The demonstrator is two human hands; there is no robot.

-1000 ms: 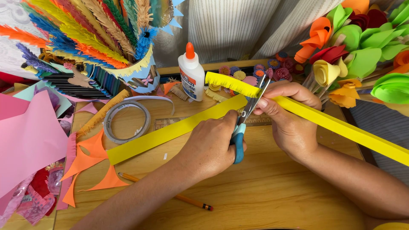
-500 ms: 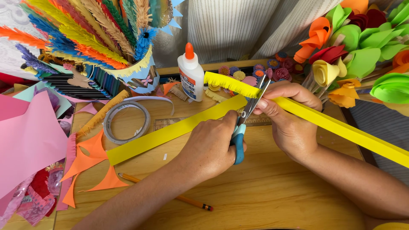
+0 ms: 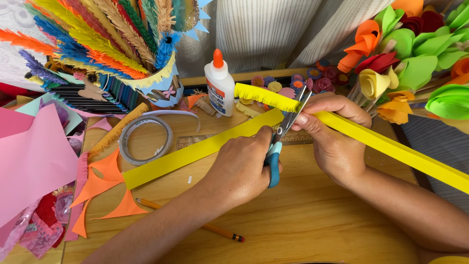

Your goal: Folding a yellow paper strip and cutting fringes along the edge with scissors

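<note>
Two hands meet at the middle of a wooden bench (image 3: 303, 230) crowded with paper crafts. At far left stands a fan of bright fringed paper feathers (image 3: 97, 39); a white glue bottle (image 3: 220, 85) with an orange cap stands just behind the work. A roll of clear tape (image 3: 145, 140) and orange paper scraps (image 3: 100, 186) lie to the left, a pencil (image 3: 195, 222) lies near the forearm, and a ruler (image 3: 195, 141) is partly covered by the strip. Paper flowers (image 3: 410, 54) fill the far right.

The left hand (image 3: 242, 168), knuckles up, is closed around blue-handled scissors (image 3: 279, 142), whose blades are parted at the yellow paper strip (image 3: 391, 149). The right hand (image 3: 334, 139) pinches that strip, fingers curled over its edge. Its far end is already cut into a fringe (image 3: 266, 96); the rest runs off the right edge. A second yellow strip (image 3: 195, 152) lies flat beneath the hands. The scissor handles are mostly hidden inside the fist.
</note>
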